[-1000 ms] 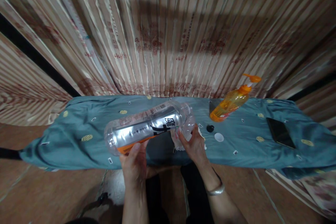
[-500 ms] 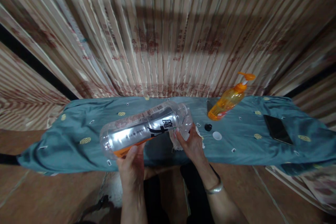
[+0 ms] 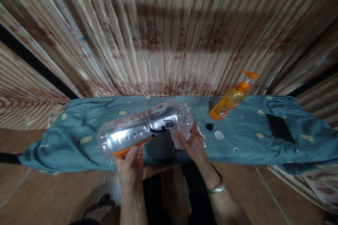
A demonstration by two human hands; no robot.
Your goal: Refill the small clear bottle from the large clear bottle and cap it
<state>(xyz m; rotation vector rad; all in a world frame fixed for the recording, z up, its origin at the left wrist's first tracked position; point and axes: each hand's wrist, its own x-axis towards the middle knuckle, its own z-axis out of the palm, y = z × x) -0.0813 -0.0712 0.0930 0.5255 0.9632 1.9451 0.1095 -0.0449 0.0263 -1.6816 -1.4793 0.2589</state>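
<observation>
A large clear plastic bottle (image 3: 139, 128) with a silver and orange label is held tilted above the cloth, its base to the left and its neck to the right. My left hand (image 3: 130, 163) grips the lower side near the base, thumb over the orange band. At the neck end, my right hand (image 3: 194, 144) has its fingers closed round a small clear plastic piece that touches the bottle; its exact shape is hard to make out. Beneath that hand lies a white crumpled tissue (image 3: 202, 136), partly hidden.
Teal patterned cloth (image 3: 245, 130) covers the narrow table. On it are an orange pump bottle (image 3: 229, 102), a small black cap (image 3: 210, 126), a white disc (image 3: 219, 135) and a dark phone (image 3: 280, 129) at the right. A pleated curtain (image 3: 169, 35) hangs behind.
The bottle's base has shifted slightly left, with my left hand moving a little left too. My right hand stays at the neck end with nearly the same grip.
</observation>
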